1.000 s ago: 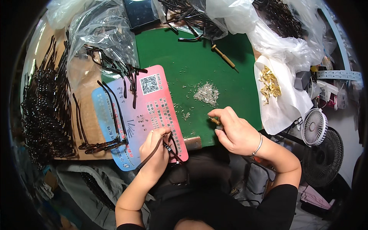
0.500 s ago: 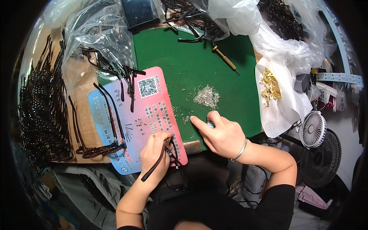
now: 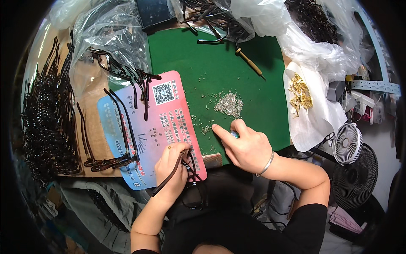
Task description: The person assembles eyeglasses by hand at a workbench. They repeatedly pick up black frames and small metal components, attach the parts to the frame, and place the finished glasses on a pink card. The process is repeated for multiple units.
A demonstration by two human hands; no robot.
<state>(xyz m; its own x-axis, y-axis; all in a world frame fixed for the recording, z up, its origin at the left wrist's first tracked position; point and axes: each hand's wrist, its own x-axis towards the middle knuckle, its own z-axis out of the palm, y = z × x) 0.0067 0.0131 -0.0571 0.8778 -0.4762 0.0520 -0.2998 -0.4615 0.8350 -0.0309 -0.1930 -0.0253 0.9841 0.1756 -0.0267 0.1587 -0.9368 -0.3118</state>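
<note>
My left hand is closed around a dark eyeglass frame, over the near edge of the pink and blue printed mat. One temple arm of the frame slants out past the wrist. My right hand has its index fingertip down on the green mat, beside a few scattered tiny metal pieces. The other fingers curl around something with a shiny blue bit showing; its rest is hidden. Just beyond lies a heap of small silvery screw-like pieces.
A thin-tipped screwdriver lies at the far side. Gold-coloured small parts sit on white wrapping at right. Other glasses and stacked dark frames are on the left. Bagged temple arms line the back; fans stand right.
The view has shifted slightly. Both hands stay nearly in place, the left with the eyeglass frame, the right index fingertip by the scattered pieces.
</note>
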